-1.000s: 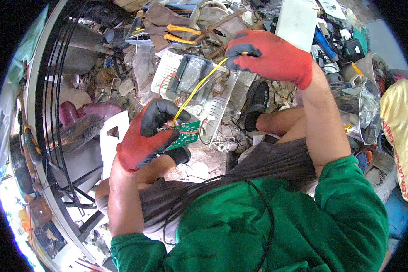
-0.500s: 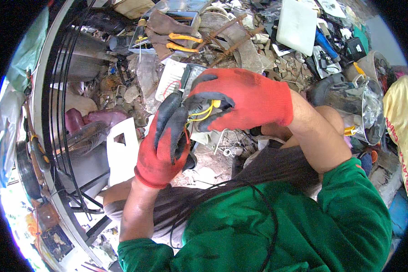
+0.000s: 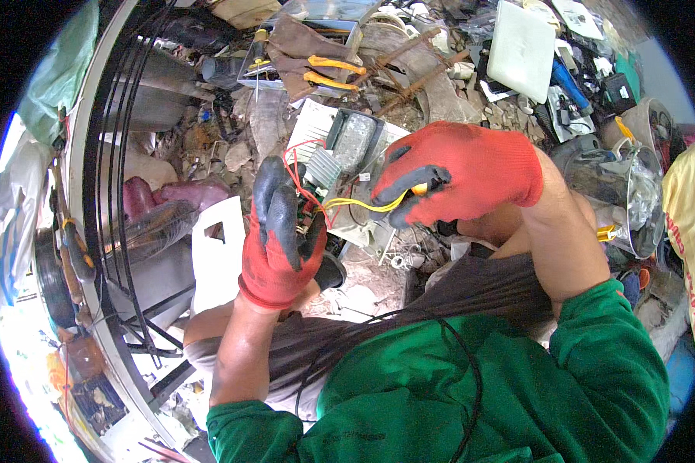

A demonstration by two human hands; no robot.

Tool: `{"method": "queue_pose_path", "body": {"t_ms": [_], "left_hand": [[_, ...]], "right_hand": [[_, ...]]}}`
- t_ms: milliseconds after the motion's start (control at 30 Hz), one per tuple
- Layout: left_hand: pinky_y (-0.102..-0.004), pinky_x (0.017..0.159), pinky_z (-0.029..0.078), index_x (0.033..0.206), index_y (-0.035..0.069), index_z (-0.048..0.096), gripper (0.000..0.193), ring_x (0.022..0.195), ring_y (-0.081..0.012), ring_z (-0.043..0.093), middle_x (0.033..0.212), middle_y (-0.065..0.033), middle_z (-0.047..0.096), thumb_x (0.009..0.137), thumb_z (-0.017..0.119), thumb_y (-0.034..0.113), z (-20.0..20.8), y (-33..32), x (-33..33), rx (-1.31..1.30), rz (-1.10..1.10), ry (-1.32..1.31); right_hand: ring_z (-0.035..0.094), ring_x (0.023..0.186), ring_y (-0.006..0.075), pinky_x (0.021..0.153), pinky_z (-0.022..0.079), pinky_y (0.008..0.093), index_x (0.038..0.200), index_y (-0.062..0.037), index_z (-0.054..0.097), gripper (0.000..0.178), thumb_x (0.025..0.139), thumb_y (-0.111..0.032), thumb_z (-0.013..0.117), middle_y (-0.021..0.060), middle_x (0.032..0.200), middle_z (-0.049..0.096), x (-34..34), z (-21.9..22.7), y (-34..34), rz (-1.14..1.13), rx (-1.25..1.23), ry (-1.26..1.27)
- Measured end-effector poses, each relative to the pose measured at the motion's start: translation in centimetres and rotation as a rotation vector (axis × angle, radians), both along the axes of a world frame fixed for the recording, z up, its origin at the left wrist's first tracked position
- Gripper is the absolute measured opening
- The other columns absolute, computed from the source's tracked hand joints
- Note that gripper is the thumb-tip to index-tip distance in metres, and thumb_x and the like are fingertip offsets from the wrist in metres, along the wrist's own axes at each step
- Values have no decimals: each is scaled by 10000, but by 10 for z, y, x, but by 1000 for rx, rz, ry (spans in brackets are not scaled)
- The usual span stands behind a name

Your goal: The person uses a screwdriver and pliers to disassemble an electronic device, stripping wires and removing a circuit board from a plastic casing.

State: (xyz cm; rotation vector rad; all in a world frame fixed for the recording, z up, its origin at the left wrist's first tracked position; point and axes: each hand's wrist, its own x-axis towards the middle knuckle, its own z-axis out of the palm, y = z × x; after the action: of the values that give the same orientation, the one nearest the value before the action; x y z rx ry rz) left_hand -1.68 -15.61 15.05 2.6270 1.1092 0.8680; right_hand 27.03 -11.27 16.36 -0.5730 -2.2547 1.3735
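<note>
My left hand (image 3: pixel 278 251), in a red glove with black-coated fingers, is closed round a small circuit board (image 3: pixel 310 220), mostly hidden by the fingers. A grey finned heat sink (image 3: pixel 323 167) shows beside its fingertips, and thin red wires (image 3: pixel 293 165) loop above them. From the board, yellow wires (image 3: pixel 357 203) stretch across to my right hand (image 3: pixel 471 171), gloved alike, whose fingers pinch their far end. A small yellow-orange piece (image 3: pixel 419 188) shows between those fingers. Just beyond the hands lies an open grey metal housing (image 3: pixel 353 141) with a white ribbed part (image 3: pixel 310 123) beside it.
Orange-handled pliers (image 3: pixel 336 71) lie on a brown leather-like piece over a blue toolbox (image 3: pixel 255 73). A white flat panel (image 3: pixel 521 48) rests on scrap at the far right. A clear bucket (image 3: pixel 633 201) stands at right; a black metal frame (image 3: pixel 120 201) runs along the left.
My right hand has moved right, away from the left, drawing the yellow wires out between them. The heat sink and metal housing, partly covered before, now show. The whole view has shifted slightly.
</note>
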Motion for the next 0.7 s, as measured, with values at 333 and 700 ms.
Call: {"method": "queue_pose_path", "body": {"t_ms": [333, 700], "left_hand": [[-345, 947, 459, 1207, -6, 571, 461, 1031, -252, 623, 1130, -141, 637, 753, 639, 28, 32, 7, 2, -337, 82, -8], [-434, 903, 502, 1085, 30, 643, 363, 1022, -385, 612, 1100, -198, 631, 722, 618, 23, 33, 0, 17, -539, -222, 268]], "right_hand": [[625, 1027, 368, 904, 498, 439, 1136, -65, 644, 388, 790, -234, 605, 193, 1077, 657, 30, -43, 21, -727, 581, -385], [638, 980, 377, 865, 516, 451, 1076, -66, 646, 334, 793, -227, 572, 188, 1032, 668, 38, -40, 20, -579, 424, -540]]}}
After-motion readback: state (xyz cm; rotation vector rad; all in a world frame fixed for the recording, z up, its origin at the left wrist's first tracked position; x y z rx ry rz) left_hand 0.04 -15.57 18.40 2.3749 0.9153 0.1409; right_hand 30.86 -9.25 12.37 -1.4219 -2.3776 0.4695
